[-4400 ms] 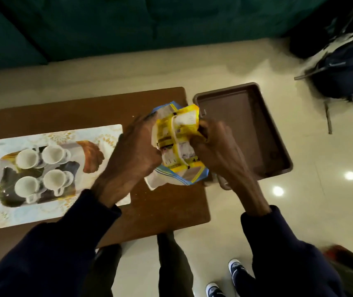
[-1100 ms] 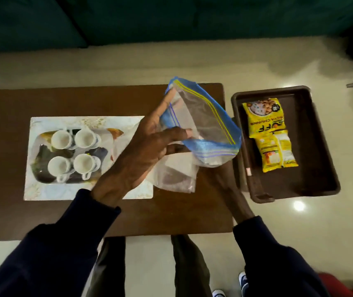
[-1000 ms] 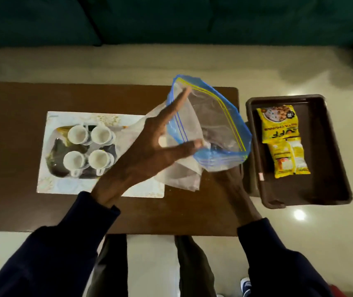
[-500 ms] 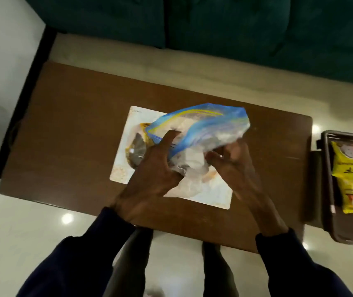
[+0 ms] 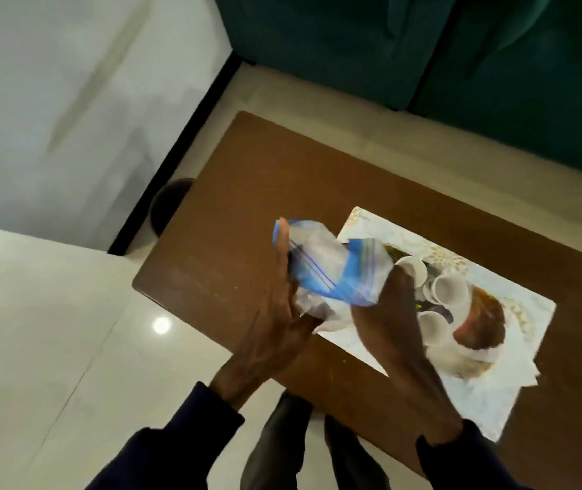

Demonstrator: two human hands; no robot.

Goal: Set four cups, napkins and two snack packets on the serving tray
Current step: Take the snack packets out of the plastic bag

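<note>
Both hands, left (image 5: pixel 268 323) and right (image 5: pixel 385 313), clamped on crumpled bag (image 5: pixel 332 274) over table (image 5: pixel 247 192) near-left edge, bare wood left, cups (image 5: pixel 448 290) right, partly hidden by bag.

The bag (image 5: pixel 332 274) is thin, clear, crinkled plastic with blue bands. The table (image 5: pixel 247 192) looks like smooth matt wood, the cups (image 5: pixel 447 290) glossy white, and the floor (image 5: pixel 52 348) polished and shiny.
</note>
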